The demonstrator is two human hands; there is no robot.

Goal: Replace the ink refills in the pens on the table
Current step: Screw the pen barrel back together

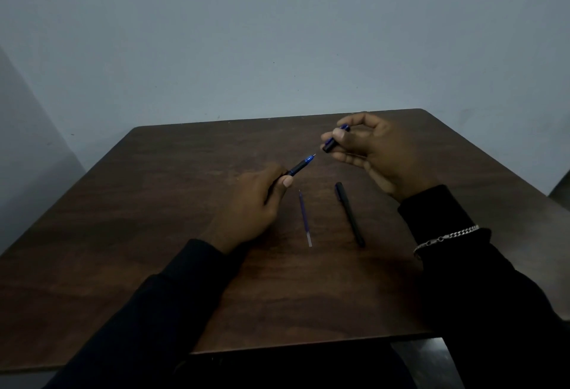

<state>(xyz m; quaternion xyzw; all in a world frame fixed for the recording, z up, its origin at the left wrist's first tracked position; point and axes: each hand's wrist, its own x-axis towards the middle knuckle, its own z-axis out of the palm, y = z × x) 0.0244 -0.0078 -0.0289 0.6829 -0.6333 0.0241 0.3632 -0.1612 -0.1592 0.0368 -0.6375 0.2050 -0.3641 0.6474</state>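
A blue plastic pen (300, 166) with a dark grip is gripped in the left hand (253, 200), its bare tip aimed toward 2 o'clock. A short blue-and-black pen piece (331, 142) is pinched between thumb and fingers of the right hand (379, 154), above the dark wooden bench (154, 203). 1 thin blue ink refill (304, 217) and 1 slim black pen (350, 213) are seen lying apart on the bench, at 6 o'clock from that piece.

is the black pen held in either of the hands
No, the black pen lies on the table, while the left hand holds a blue pen and the right hand a cap.
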